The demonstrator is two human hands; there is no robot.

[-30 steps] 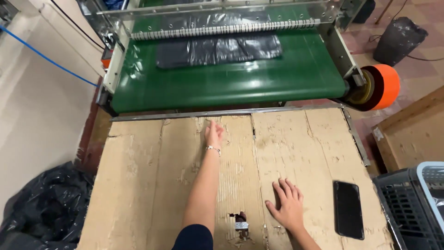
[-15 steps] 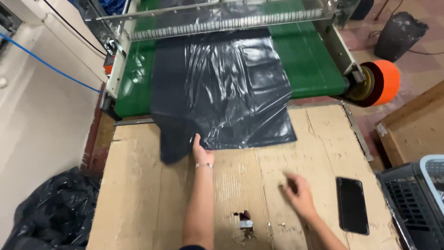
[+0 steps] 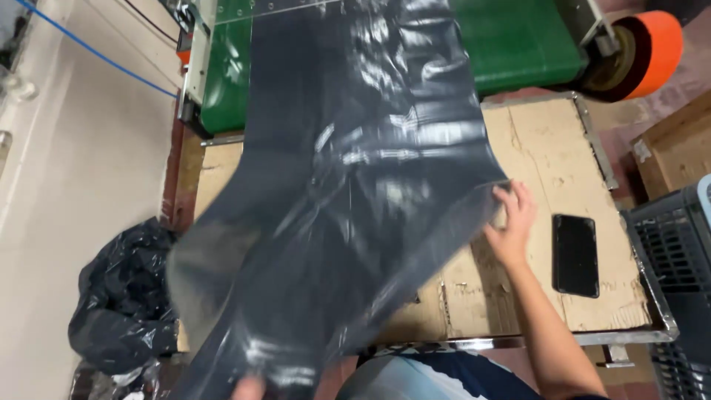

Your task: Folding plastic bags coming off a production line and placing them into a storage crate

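- Your right hand (image 3: pixel 511 222) has its grip on the right edge of the dark grey plastic sheet (image 3: pixel 355 192), fingers curled around the edge above the tabletop (image 3: pixel 548 133).
- Your left hand (image 3: pixel 248 387) shows only as a bit of finger at the bottom edge, under the sheet's lower end; you cannot tell how its grip stands, though it seems to be at the sheet.
- The sheet is glossy and wrinkled. It runs from the green conveyor belt (image 3: pixel 518 44) at the top down across the cardboard-covered tabletop towards you, and its near corner is blurred.
- A black phone (image 3: pixel 575 255), flat and rectangular, lies on the cardboard just right of your right hand, apart from it.
- An orange roll (image 3: pixel 652 44) sits at the belt's right end.
- A brown cardboard box (image 3: pixel 678 152) stands right of the tabletop, with a dark plastic crate (image 3: pixel 674 259) below it.
- A heap of black plastic bags (image 3: pixel 122 296) lies on the floor to the left.
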